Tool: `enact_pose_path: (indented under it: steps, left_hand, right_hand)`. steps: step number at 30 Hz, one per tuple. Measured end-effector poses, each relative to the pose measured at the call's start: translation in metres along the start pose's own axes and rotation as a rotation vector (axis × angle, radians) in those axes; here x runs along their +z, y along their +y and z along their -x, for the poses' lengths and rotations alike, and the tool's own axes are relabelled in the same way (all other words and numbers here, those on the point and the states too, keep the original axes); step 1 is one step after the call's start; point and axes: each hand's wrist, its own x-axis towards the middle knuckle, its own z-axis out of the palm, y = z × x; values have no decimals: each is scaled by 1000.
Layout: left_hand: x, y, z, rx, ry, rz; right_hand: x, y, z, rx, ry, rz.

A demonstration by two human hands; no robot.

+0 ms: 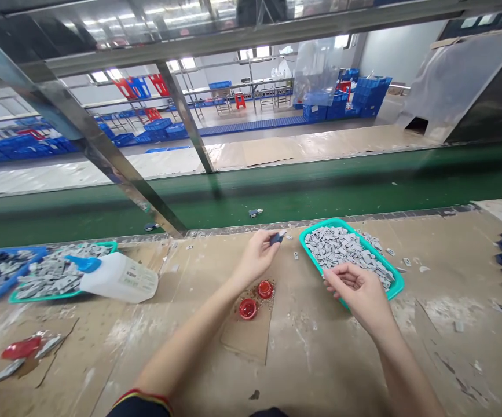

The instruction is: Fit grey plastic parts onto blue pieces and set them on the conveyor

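- One dark blue piece (275, 238) was pinched in the left hand (257, 255), above the worktop (320, 359).
- The right hand (359, 289) was held half-curled by the teal tray (398, 284) of grey pieces (340, 246); whether anything was gripped could not be told.

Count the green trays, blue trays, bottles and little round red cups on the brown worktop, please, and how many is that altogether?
Green trays: 2
Blue trays: 1
Bottles: 1
Little round red cups: 2
Total: 6
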Motion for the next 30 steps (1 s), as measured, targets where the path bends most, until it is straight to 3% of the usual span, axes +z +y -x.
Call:
enact_pose_path:
  steps: [4,7,10,14,19,30]
  left_hand:
    - [-37,12,63,-280,82,527]
    - [-56,15,102,-390,234,636]
    - [-60,11,135,-458,384,720]
    - [-49,-2,166,-559,590,813]
    - [-38,-8,179,-645,668,834]
    - [-25,-2,170,-580,590,926]
  right_hand:
    - [22,6,3,76,-132,-92]
    - [42,8,4,113,-213,-139]
    - [62,11,6,112,-259,-126]
    - [85,19,8,59,-280,-73]
    - [100,33,7,80,-215,-52]
    - [105,40,4,77,-212,-49]
